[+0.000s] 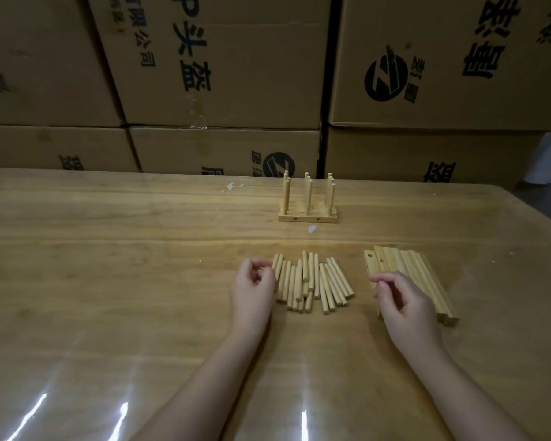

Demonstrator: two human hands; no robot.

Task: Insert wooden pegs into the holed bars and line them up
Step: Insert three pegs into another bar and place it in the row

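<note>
A broad wooden table (109, 249) has a glossy top (bright streaks of glare run along its near edge). Two small white scraps (233, 186) lie on it, well apart. Just behind its far edge, brown cardboard boxes (223, 58) are stacked, printed with black characters and round logos (385, 78).

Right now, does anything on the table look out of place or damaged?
Only small things: two white flecks lie on the table, one just in front of the pegged bars. The loose pegs overlap in a ragged heap. No damage visible.
</note>
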